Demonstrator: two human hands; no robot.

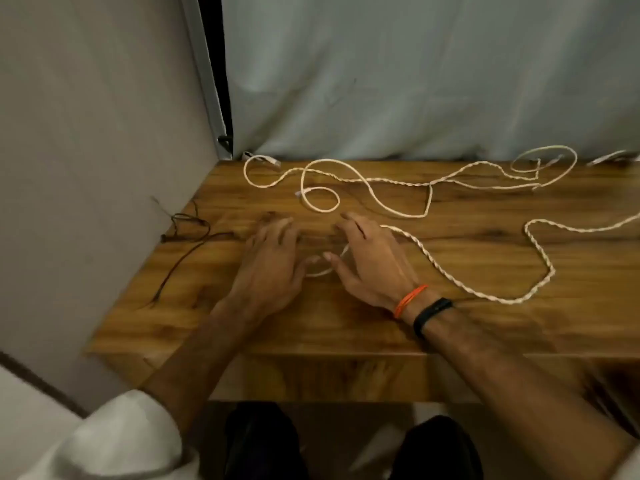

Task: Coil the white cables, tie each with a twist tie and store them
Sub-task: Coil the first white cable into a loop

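Wooden surface [311, 327] carries both hands near its front edge: left hand [272, 261] and right hand [367, 261] lie flat, fingers straight and spread, thumbs almost meeting over a small white loop. That loop belongs to the braided cable [481, 292], which runs right from under the right hand (the nearer one). Farther back, more white cables [377, 181] sprawl left to right; dark twist ties [188, 233] lie left
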